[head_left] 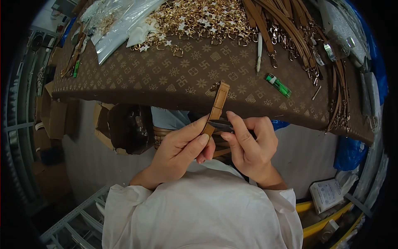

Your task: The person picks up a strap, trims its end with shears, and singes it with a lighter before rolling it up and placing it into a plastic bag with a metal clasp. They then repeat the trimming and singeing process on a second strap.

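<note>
My left hand (180, 151) is closed on a tan leather strap (218, 101), gripping it between thumb and fingers near its lower part. The strap's upper end stands up in front of the table edge, with a small metal piece beside its tip. In my right hand (255, 143) is a small dark pointed tool (222, 125), pinched between thumb and fingers. Its tip meets the strap just above my left thumb. Much of the tool is hidden by my fingers, so its exact kind does not show.
A patterned brown cloth covers the table (166, 79). On it lie a heap of gold clasps with white star charms (199, 20), brown straps with metal hooks (290, 29), a green lighter (278, 85) and a white pen-like stick (259, 52). An open cardboard box (105, 128) stands below.
</note>
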Demonstrator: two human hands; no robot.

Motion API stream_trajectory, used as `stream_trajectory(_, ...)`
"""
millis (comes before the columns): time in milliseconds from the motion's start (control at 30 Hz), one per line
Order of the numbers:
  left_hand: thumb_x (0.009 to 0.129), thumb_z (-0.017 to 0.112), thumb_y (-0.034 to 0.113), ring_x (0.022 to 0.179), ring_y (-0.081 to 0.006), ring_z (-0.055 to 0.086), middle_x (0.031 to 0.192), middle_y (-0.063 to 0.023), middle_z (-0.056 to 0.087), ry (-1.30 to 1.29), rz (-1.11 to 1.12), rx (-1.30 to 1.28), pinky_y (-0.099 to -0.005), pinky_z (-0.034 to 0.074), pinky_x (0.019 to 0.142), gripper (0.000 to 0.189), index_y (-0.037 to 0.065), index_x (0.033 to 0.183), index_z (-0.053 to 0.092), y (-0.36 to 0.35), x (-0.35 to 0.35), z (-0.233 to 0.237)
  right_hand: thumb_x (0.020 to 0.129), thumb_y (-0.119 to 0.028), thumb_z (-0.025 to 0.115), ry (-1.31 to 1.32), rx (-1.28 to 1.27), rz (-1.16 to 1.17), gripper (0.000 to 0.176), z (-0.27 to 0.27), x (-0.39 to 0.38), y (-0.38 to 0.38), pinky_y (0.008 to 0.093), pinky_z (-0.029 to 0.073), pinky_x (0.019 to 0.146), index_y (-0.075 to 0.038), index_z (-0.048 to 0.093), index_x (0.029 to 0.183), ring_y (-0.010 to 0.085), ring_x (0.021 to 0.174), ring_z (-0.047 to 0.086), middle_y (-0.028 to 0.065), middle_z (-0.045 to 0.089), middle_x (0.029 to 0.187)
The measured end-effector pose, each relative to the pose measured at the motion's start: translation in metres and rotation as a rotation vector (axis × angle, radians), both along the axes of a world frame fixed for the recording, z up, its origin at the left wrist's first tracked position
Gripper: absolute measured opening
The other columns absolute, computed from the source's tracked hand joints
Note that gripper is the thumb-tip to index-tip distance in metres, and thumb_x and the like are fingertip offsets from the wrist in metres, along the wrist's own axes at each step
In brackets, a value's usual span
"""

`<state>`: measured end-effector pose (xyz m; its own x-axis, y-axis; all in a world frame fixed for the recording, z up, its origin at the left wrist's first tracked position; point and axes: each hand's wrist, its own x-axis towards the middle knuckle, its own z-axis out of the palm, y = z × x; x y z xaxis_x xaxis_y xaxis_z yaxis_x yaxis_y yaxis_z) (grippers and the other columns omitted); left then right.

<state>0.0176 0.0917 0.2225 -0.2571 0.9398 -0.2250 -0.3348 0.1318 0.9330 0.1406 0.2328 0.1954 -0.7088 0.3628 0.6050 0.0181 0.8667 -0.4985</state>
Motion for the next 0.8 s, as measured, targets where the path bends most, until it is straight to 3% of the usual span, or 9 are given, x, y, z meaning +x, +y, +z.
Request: stream_trajectory(800, 0.097, 0.032, 0.007, 0.064, -0.0068, 0.041, 0.074, -0.0032, 0.051, -0.022, 0.007, -0.005, -0.0191, 0.039, 0.06, 0.045, -0.002, 0.14, 0.024, 0.0021, 0.003, -0.0007, 0.066, -0.016, 0.077, 0.025, 0.056, -0.053, 0.041, -0.0055, 0.0033, -0.0016, 0.027, 0.034, 0.045, -0.004, 0.066, 0.104, 0.0168, 0.055, 0.044, 0.0043, 0.05, 0.067)
